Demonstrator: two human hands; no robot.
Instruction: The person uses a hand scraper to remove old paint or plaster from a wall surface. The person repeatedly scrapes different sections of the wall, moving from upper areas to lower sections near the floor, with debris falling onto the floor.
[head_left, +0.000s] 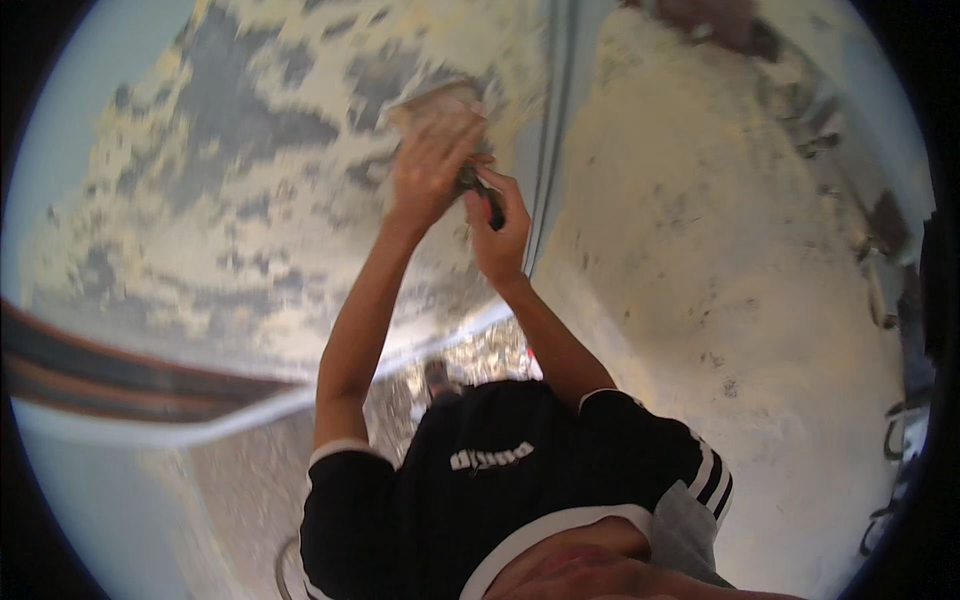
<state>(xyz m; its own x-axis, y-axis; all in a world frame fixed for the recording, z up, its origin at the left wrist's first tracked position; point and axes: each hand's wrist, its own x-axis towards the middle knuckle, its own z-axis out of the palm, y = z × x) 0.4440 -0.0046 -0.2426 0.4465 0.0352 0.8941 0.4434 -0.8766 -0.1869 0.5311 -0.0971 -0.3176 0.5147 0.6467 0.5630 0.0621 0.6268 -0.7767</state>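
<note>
A blurred hand-held sanding tool (484, 199), with a black and red handle, is against a vehicle body panel (247, 150) coated in patchy cream filler with grey areas. My left hand (435, 161) lies over the tool's front, fingers stretched along a pale flat pad (435, 94) that touches the panel. Just behind and to the right, my right hand (504, 221) is wrapped around the black and red handle. Motion blur hides the exact shape of the pad and how it joins the handle.
A dark seam (551, 127) divides this panel from a second cream-coated panel (690, 247) on the right. Lower left, a dark strip with orange-brown edges (135, 367) runs along the body. Rough ground (487, 349) shows below, with a shoe (436, 375).
</note>
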